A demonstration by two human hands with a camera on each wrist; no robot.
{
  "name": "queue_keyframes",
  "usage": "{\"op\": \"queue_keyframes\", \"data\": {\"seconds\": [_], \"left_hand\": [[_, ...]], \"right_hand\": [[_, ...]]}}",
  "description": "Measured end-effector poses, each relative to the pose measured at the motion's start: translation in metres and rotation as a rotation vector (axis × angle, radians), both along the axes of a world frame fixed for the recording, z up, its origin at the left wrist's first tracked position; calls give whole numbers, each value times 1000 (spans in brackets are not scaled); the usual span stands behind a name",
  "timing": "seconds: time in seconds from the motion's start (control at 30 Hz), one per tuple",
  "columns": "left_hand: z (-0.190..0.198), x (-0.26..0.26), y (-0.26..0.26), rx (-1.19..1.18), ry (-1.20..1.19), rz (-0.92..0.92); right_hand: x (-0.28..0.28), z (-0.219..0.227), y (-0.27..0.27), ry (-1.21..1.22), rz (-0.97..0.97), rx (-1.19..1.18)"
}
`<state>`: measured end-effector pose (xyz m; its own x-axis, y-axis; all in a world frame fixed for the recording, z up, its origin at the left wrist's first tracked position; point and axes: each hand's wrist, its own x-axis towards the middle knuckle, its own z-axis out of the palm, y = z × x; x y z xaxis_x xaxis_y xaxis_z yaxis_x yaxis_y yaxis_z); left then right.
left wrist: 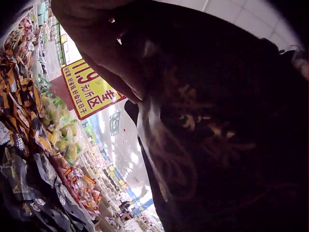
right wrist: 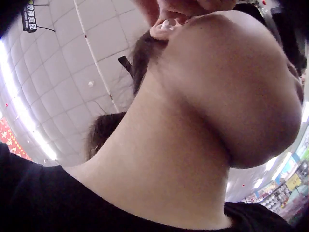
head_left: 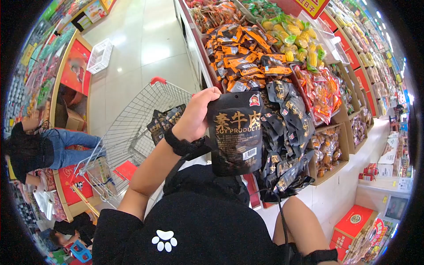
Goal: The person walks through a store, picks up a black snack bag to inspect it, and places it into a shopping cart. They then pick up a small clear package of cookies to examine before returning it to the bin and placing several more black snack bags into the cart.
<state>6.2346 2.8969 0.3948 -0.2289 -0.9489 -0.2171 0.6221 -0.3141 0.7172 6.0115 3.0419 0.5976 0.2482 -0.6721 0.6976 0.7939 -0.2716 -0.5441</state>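
My left hand (head_left: 197,114) pinches a black snack pouch (head_left: 237,148) by its upper left edge and holds it up, printed side towards the head camera. Gold characters, the words "SOY PRODUCTS" and a white barcode label show on it. In the left wrist view the pouch (left wrist: 217,121) is a dark shape beside the fingers (left wrist: 104,46). Similar black pouches (head_left: 285,119) lie heaped on the display just behind and right of it. My right hand (right wrist: 190,7) is raised to the side of the head by the ear; most of it is cut off by the frame's upper edge.
A wire shopping cart (head_left: 132,117) with black pouches (head_left: 164,121) inside stands at the left. Orange packets (head_left: 240,53), yellow corn packs (head_left: 293,33) and red packets (head_left: 318,92) fill the display. Another person (head_left: 39,150) is at the far left, near a white basket (head_left: 100,56).
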Motion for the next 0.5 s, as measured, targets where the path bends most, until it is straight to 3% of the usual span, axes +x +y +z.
{"op": "queue_keyframes", "data": {"seconds": [0.07, 0.13, 0.2, 0.23, 0.27, 0.33, 0.4, 0.5], "left_hand": [[3, 2, 1, -20, -15, -25], [6, 4, 1, -42, -25, -48], [10, 6, 3, -61, 52, -90], [13, 6, 4, -65, 42, -91], [14, 7, 5, -62, 46, -93], [15, 9, 8, -115, 42, -159], [15, 11, 9, -127, -1, -147], [14, 13, 11, -106, -69, -121]], "right_hand": [[-32, -21, -23, 222, 628, -184], [9, -57, -24, -327, -408, 51], [13, -105, -53, 454, -901, 326], [13, -124, -75, 990, -916, 214], [18, -146, -87, 1153, -863, 95], [24, -185, -89, 1208, -493, 246], [35, -208, -85, 810, -149, 597], [44, -212, -76, 757, -125, 737]]}}
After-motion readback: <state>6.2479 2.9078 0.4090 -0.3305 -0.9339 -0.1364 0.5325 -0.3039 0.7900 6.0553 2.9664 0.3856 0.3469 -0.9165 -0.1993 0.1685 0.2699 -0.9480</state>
